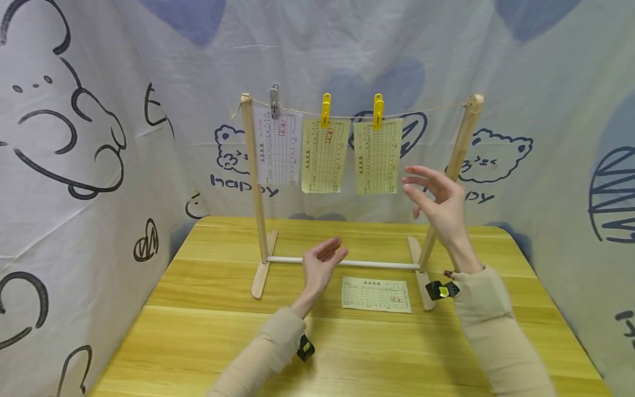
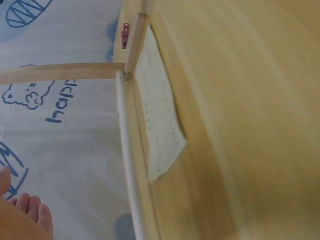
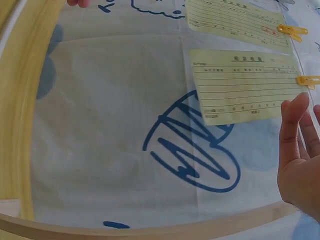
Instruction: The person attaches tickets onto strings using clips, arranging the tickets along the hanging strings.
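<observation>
My right hand (image 1: 441, 204), fingers loosely bent and holding nothing, is raised just right of the rightmost yellow slip (image 1: 378, 160). That slip hangs from the string under a yellow clip (image 1: 378, 110). Beside it hang another yellow slip (image 1: 324, 160) under its own yellow clip (image 1: 325, 109) and a white slip (image 1: 279, 149) under a grey clip (image 1: 274, 102). Lower down, my left hand (image 1: 319, 267) hovers in front of the white crossbar (image 1: 377, 264) with nothing in its fingers. A printed slip (image 1: 376, 295) lies flat on the table to its right.
Two wooden posts (image 1: 255, 182) on flat feet carry the string (image 1: 426, 112). A small pinkish-red clip (image 2: 125, 36) lies by the right foot. Behind the wooden table (image 1: 198, 325) hangs a patterned cloth (image 1: 317, 44).
</observation>
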Demonstrator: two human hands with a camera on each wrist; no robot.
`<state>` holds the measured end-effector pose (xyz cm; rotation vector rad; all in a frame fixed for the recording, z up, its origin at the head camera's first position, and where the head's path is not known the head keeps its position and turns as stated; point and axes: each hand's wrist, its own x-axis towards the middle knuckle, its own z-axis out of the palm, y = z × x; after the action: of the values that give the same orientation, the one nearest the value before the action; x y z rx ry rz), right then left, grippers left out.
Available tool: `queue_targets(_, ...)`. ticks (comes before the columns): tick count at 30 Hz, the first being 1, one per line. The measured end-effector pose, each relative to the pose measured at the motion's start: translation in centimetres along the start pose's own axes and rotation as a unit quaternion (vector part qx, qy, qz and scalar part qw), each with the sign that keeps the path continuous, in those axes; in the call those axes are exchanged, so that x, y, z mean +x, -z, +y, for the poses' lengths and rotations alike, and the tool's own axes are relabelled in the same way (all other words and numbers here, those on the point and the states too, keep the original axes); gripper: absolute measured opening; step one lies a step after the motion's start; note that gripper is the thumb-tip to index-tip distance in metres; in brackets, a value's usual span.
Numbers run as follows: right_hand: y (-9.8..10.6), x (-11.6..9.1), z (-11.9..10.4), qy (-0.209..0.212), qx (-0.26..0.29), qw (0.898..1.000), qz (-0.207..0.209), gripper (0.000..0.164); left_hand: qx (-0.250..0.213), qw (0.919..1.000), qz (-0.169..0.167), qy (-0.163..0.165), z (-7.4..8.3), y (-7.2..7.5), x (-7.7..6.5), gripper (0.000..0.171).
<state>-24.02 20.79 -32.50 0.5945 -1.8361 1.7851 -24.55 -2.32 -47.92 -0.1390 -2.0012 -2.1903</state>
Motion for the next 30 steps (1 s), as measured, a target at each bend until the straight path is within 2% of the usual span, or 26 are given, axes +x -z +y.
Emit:
queue_targets(8,0.8,-2.1,1.9,0.001,0.037,0.999,-0.012,0.036,0.006,0.9998,-0.018,0.001,-1.7,0.1,-0.7,0.042)
queue_targets(13,1.4,-3.2,2.7,-0.01,0.056,0.998,-0.006,0.036,0.016,0.9993,-0.027,0.021,-2.2,0.2,-0.9,0.045)
queue_targets(19,2.2,-4.6,3.7,-0.033,0.03,0.999,0.006,0.037,0.021,0.9984,-0.03,0.043,-2.9,0.3,-1.0,0.048)
queue_targets(25,3.3,-6.3,5.3,-0.061,0.033,0.998,0.014,0.036,0.037,0.9976,-0.025,0.052,-3.9,0.3,-1.2,0.044)
queue_targets(30,4.2,-7.8,6.8,-0.097,0.029,0.994,0.03,0.036,0.025,0.9972,-0.034,0.061,-4.5,0.1,-1.3,0.045)
